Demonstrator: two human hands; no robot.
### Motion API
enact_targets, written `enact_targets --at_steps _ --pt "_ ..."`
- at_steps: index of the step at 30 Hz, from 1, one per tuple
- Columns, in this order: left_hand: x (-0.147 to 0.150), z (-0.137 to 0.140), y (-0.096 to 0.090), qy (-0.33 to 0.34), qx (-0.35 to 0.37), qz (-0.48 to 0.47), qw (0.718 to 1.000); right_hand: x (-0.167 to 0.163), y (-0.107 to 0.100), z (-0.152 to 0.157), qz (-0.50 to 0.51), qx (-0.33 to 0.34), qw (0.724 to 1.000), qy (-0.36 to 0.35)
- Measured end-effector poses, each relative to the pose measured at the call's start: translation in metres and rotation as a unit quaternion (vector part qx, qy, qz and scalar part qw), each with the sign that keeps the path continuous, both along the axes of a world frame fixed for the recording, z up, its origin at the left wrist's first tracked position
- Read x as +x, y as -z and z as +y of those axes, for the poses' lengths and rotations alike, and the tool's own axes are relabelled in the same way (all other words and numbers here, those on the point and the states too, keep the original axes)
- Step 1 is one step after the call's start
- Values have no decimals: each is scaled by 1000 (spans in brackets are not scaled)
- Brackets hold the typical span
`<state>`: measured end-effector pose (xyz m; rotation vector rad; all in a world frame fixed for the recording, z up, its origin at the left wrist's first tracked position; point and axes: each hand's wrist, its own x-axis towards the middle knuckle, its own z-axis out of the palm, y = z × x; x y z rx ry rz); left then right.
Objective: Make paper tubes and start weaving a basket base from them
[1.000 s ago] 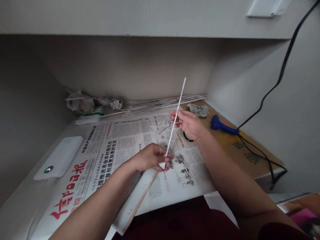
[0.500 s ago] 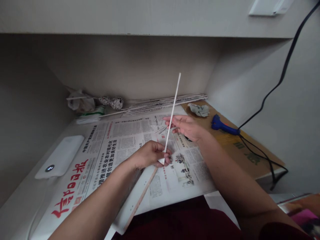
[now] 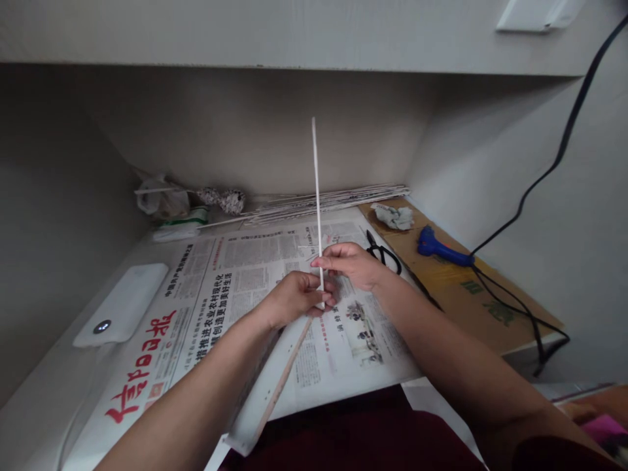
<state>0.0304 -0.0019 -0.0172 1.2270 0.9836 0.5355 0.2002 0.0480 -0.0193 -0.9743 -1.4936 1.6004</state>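
A thin white rolled paper stick (image 3: 316, 190) stands nearly upright above the newspaper (image 3: 265, 261). My left hand (image 3: 297, 297) is closed around its lower end, thumb pressed against it. Higher up, my right hand (image 3: 350, 263) pinches the same stick between thumb and fingers. Below my left wrist a narrow white board (image 3: 267, 392) with a bare brown edge slants toward my body. A few short thin pieces on the newspaper are partly hidden behind my right hand.
Black-handled scissors (image 3: 385, 254) lie right of my hand. A blue glue gun (image 3: 444, 250) with a black cord and crumpled paper (image 3: 392, 216) rest on cardboard (image 3: 456, 294). Long paper sticks (image 3: 324, 204) lie along the back wall; a white power bank (image 3: 122, 304) is left.
My right hand has moved left and closed on the stick. The stick has swung from leaning right to nearly upright. The scissors now show more fully.
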Motion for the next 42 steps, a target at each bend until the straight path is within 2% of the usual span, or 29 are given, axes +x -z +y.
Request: enact_targets --at_steps 7,11,13,17,19,23,25,28,31,34,35,36,37,38,40,41,42 --pt "0 0 1 -17 -8 7 1000 -2 1 -2 22 18 999 45" --pt "-1 2 2 -19 -8 -10 1000 1 -3 -4 -2 -2 999 -49" --pt "-1 3 4 -17 -4 -15 1000 1 -4 -4 -8 -15 998 -66" --pt "1 3 6 -31 -9 -16 999 -3 -1 -4 13 -30 999 19" --pt "1 2 5 -34 -11 -21 999 -3 0 -3 25 -25 999 30" --pt "1 1 4 -14 0 -17 1000 0 0 -3 4 -29 998 -47" --pt "0 1 4 -11 2 -12 1000 1 0 -2 -8 -32 998 -46" --pt "0 2 5 -12 -1 -3 1000 -3 2 -3 0 -4 1000 15" --pt "0 2 4 -10 -3 5 1000 -6 4 -3 -14 35 998 45" --pt "0 2 3 -24 -13 0 1000 4 0 9 -91 97 988 77" --pt "0 2 3 -29 -18 -4 999 12 -4 16 -144 127 976 98" --pt "0 2 2 -33 -23 -7 999 23 -9 26 -217 162 952 141" --pt "0 2 2 -34 -26 -9 999 35 -13 37 -309 201 911 188" --pt "0 3 2 -34 -27 -11 999 49 -18 49 -403 229 857 227" --pt "-1 3 2 -34 -28 -14 999 77 -23 70 -555 228 740 303" --pt "-1 4 3 -35 -27 -15 999 89 -23 79 -602 203 703 318" --pt "-1 4 3 -36 -27 -15 999 100 -22 86 -637 175 685 308"
